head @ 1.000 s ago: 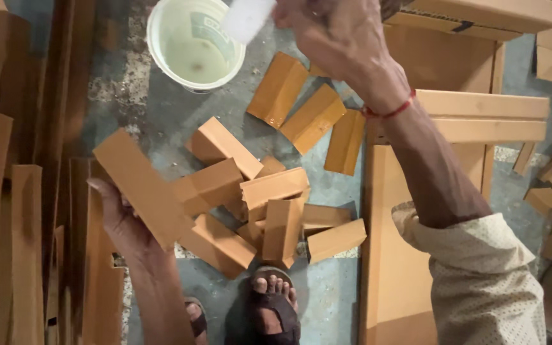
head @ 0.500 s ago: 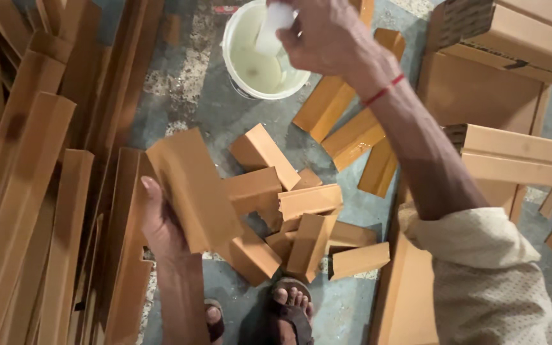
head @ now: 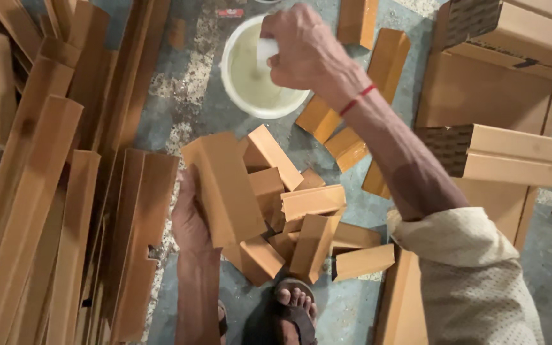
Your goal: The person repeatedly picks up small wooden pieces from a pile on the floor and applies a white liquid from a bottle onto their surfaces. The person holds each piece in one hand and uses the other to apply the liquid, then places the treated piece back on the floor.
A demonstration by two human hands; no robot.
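Observation:
My left hand (head: 190, 217) holds a brown folded cardboard angle piece (head: 225, 188) from below, its flat face up. My right hand (head: 305, 48) is stretched out over a white bucket (head: 241, 96) of pale liquid and pinches a small white brush or cloth (head: 266, 50) above it. A heap of short cardboard angle pieces (head: 311, 223) lies on the floor just right of the held piece.
Long cardboard angle strips (head: 52, 191) lie stacked on the left. Cardboard boxes and boards (head: 512, 96) stand at the right. More short pieces (head: 346, 147) lie beyond the heap. My sandalled foot (head: 292, 310) rests on the grey concrete floor at the bottom.
The view has shifted, so everything slid right and down. My right hand has lowered the white thing towards the bucket. My left hand still holds the same piece.

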